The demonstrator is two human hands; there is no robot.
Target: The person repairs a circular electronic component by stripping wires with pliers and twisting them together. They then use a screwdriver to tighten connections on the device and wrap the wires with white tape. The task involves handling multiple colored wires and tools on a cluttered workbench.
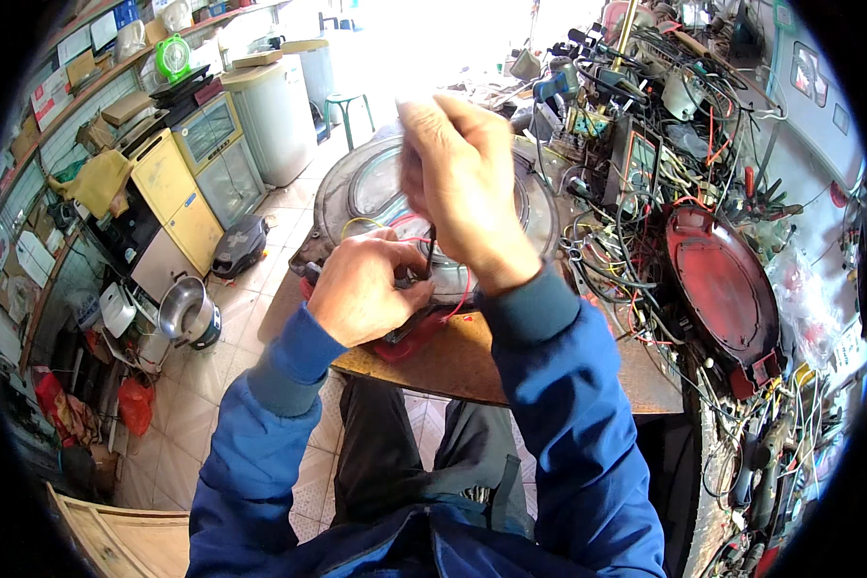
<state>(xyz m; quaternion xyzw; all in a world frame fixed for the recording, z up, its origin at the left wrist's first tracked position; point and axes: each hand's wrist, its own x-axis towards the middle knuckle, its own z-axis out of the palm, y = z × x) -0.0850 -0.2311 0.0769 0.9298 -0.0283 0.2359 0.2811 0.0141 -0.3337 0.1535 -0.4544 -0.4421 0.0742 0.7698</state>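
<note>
My right hand (pixel 462 178) is raised in a closed grip over the bench, around what looks like a screwdriver. Only its slim dark shaft (pixel 431 249) shows, pointing down toward my left fingers. My left hand (pixel 374 287) is pinched shut beside the shaft's lower end, and the small part in its fingers is mostly hidden. Both hands work over the near side of a large round grey appliance (pixel 539 214). A red wire (pixel 468 287) loops out near my right wrist, and a yellow wire (pixel 361 222) curves above my left hand. A red piece (pixel 409 344) sits below my hands.
The wooden workbench (pixel 491 371) has a tangle of cables (pixel 612 265) on its right. Beyond that lie a red oval pan (pixel 718 279) and heaped tools and parts. On the tiled floor at left stand a metal pot (pixel 186 306), a black appliance (pixel 240 247) and cabinets (pixel 175 197).
</note>
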